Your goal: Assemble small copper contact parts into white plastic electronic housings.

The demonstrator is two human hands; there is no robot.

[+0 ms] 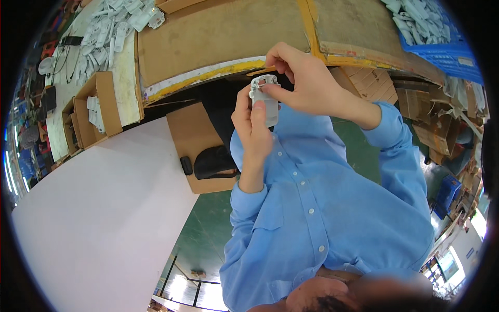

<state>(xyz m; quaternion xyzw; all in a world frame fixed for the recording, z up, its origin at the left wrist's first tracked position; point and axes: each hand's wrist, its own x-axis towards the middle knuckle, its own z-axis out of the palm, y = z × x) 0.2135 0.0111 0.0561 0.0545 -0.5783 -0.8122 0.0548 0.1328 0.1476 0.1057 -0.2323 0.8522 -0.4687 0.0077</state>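
The white plastic housing [271, 111] is grasped in the left grip [250, 125]; its far end is touched by the thumb of the right grip [314, 85], where anything pinched cannot be told; steadiness is best kept, with pressure applied lightly.

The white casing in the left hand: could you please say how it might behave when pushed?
The casing looks like moulded plastic, so it is probably stiff and light. Its smooth surface may feel slippery. The narrow edges around the openings at its far end could be fragile.
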